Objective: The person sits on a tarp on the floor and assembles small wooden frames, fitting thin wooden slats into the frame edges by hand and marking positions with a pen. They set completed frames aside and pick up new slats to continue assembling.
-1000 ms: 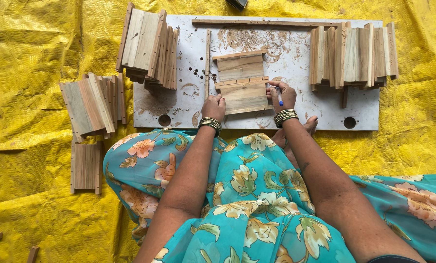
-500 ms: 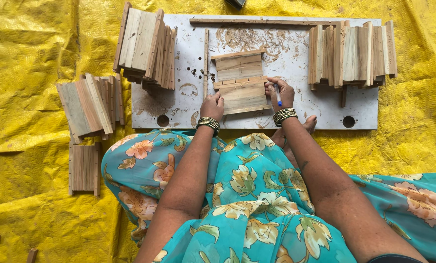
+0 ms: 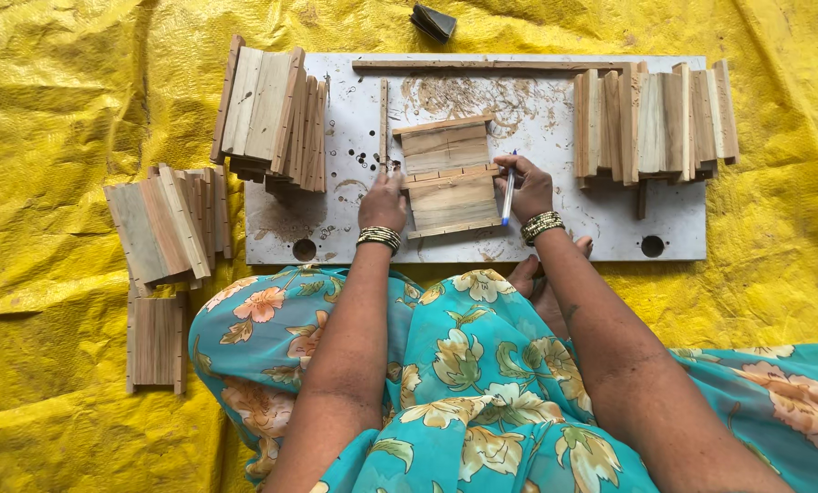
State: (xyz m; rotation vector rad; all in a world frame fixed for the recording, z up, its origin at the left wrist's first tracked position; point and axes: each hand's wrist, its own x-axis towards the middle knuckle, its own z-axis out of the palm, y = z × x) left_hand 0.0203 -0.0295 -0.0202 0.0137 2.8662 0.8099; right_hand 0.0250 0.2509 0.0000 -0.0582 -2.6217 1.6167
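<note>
The right hand [image 3: 527,187] is pinching a blue pen [image 3: 508,194] upright at the right edge of the slat panel [image 3: 447,178], apparently placed for marking. The left hand [image 3: 383,201] is pressing flat against the panel's left edge, holding nothing, likely steadying it. The panel is lying mid-board on a white board [image 3: 555,233] with drilled holes and sawdust. Slat stacks [image 3: 655,123] are standing on both ends, more slats [image 3: 167,224] on the yellow tarp [image 3: 52,110].

A crinkled yellow tarpaulin [image 3: 52,110] covers the ground in even daylight, a white board [image 3: 555,228] lying on it.
</note>
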